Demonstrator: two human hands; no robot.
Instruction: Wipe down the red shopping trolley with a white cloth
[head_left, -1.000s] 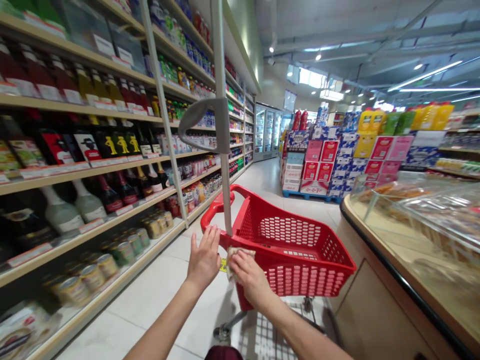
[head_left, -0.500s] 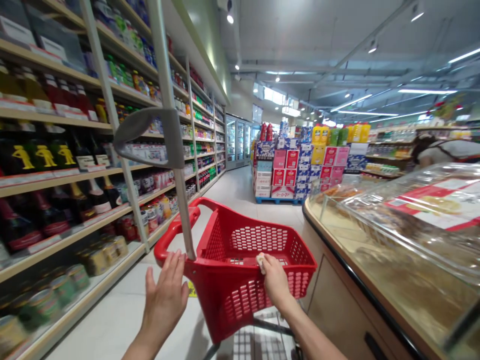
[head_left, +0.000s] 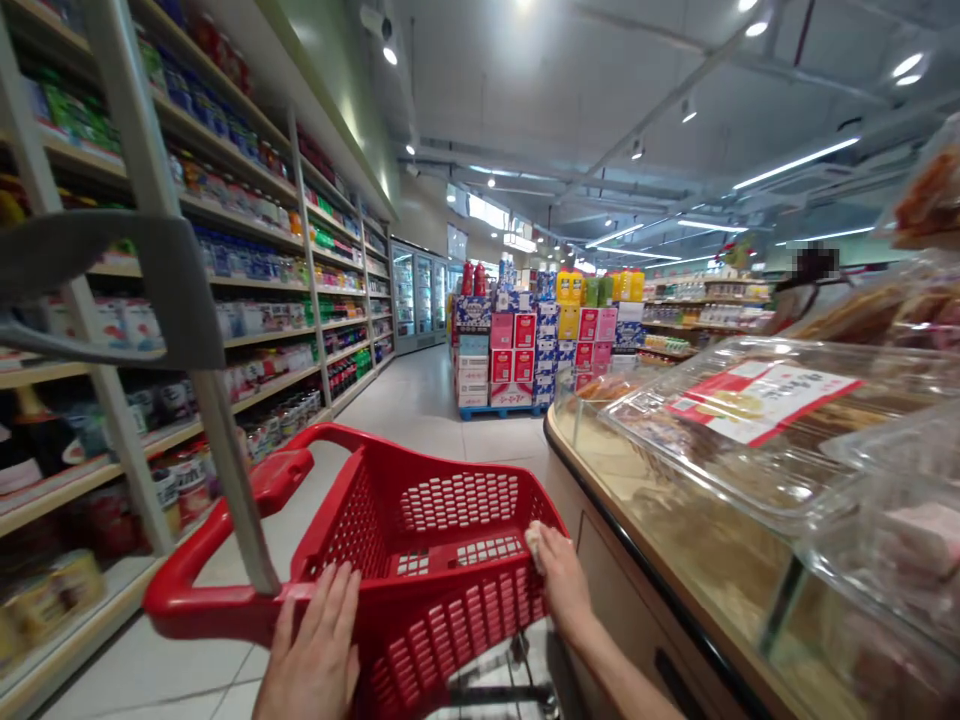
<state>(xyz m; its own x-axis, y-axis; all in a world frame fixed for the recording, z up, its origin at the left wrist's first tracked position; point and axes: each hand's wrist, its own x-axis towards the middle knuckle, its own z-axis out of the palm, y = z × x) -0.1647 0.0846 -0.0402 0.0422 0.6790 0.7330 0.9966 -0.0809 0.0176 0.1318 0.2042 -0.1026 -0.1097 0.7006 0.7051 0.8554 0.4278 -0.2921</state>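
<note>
A red plastic shopping cart (head_left: 457, 590) with slotted basket walls stands before me, its side turned toward me. My left hand (head_left: 315, 640) rests on the near rim beside the grey pole (head_left: 236, 480), its fingers stretched out flat and holding nothing. At the far right end of the rim, my right hand (head_left: 564, 580) is closed around a crumpled white cloth or tissue (head_left: 534, 540), pressing it against the red plastic. A looped grey holder (head_left: 180, 290) sits on the pole. The red push handle (head_left: 202, 570) lies to the left of my left hand.
Tall drink shelves (head_left: 255, 250) line the left. Close on the right runs a display counter (head_left: 660, 580) with a black edge and clear plastic food boxes (head_left: 757, 410). Stacked cartons (head_left: 514, 350) stand ahead on a blue pallet. A person (head_left: 795, 295) is behind the counter.
My right hand has slid with the white cloth along the rim to its far right end. My left hand has moved onto the rim past the pole. The cart sits further left in view.
</note>
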